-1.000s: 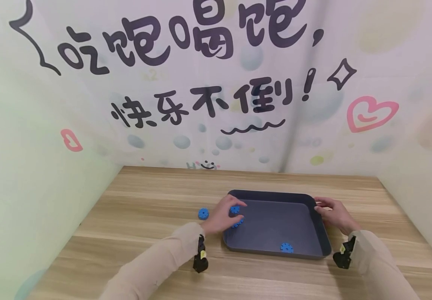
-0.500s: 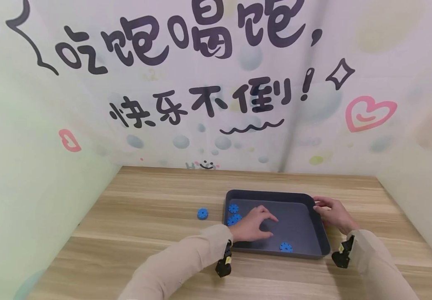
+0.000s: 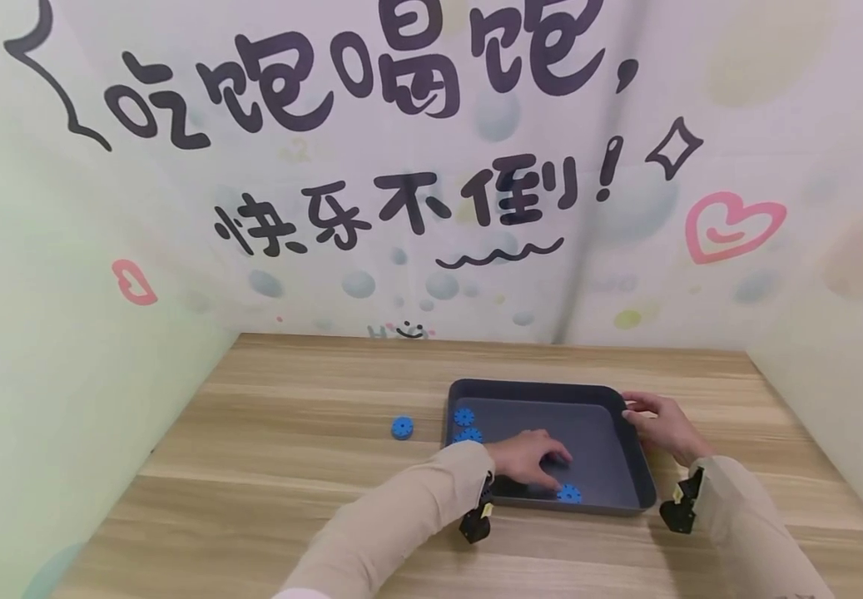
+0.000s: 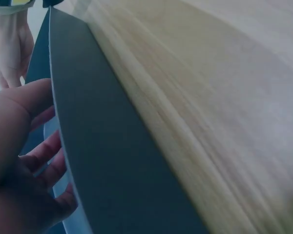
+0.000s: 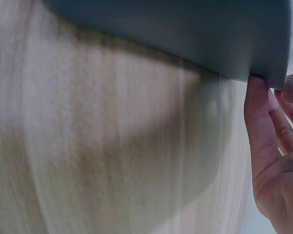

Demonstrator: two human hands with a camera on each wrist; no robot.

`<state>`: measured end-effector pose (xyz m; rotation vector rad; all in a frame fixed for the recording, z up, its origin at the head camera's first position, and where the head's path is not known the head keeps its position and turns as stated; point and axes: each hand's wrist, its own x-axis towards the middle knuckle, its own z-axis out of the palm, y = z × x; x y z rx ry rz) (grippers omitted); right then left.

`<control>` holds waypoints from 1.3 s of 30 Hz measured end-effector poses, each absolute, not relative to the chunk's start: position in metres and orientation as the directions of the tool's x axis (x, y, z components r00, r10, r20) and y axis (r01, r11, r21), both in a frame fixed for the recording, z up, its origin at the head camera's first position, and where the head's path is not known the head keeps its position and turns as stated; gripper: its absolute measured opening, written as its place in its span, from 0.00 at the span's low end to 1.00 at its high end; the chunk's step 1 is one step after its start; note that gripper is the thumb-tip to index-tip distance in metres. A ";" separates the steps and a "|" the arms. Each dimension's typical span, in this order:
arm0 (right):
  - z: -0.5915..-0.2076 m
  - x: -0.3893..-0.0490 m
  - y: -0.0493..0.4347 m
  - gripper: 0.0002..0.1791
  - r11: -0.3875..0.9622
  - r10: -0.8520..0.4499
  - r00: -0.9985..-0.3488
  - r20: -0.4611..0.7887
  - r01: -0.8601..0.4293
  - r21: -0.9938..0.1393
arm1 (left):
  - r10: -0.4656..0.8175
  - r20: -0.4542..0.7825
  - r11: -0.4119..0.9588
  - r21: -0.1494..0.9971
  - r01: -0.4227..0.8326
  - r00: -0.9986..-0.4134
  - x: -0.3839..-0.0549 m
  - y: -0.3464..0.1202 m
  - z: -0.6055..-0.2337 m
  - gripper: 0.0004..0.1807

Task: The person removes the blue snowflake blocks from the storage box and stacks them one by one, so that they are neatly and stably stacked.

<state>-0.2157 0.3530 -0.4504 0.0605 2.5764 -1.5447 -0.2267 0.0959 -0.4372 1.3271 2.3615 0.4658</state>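
A dark grey rectangular tray [image 3: 551,509] rests on the wooden table. My left hand [image 3: 528,457] reaches over its near side into it, fingers spread and holding nothing. The thumb tip is at or just beside a blue notched disc [image 3: 570,494]; whether they touch cannot be told. In the left wrist view the left hand's fingers [image 4: 51,146] are inside the tray wall [image 4: 102,131]. My right hand [image 3: 665,429] holds the tray's far right corner, thumb and fingers at the rim. Two more blue discs [image 3: 464,417] lie at the tray's left end, one partly hidden by my left sleeve.
Another blue disc [image 3: 402,428] lies on the table [image 3: 289,433], left of the tray. A printed cloth wall [image 3: 401,283] rises behind the table's back edge, with pale walls on both sides. Black wrist cameras [image 3: 476,524] hang below both wrists.
My left hand has moved right and nearer, from the discs at the tray's left end to the disc by the near edge. My right hand stays at the corner.
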 end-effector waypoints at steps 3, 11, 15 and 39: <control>-0.450 -0.216 0.353 0.26 0.478 -0.038 -0.990 -0.138 0.103 -0.872 | 0.862 -0.195 0.504 0.428 0.750 -0.468 -0.228 0.101 -0.438 0.21; -0.449 -0.216 0.355 0.26 0.469 -0.041 -0.990 -0.138 0.103 -0.877 | 0.907 -0.241 0.413 0.365 0.834 -0.344 -0.226 0.116 -0.436 0.19; -0.449 -0.216 0.355 0.26 0.470 -0.040 -0.990 -0.138 0.103 -0.876 | 0.929 -0.239 0.354 0.343 0.870 -0.284 -0.224 0.122 -0.438 0.16; -0.449 -0.217 0.355 0.25 0.462 -0.045 -0.992 -0.122 0.088 -0.883 | 0.909 -0.152 0.407 0.524 0.749 -0.387 -0.236 0.105 -0.446 0.15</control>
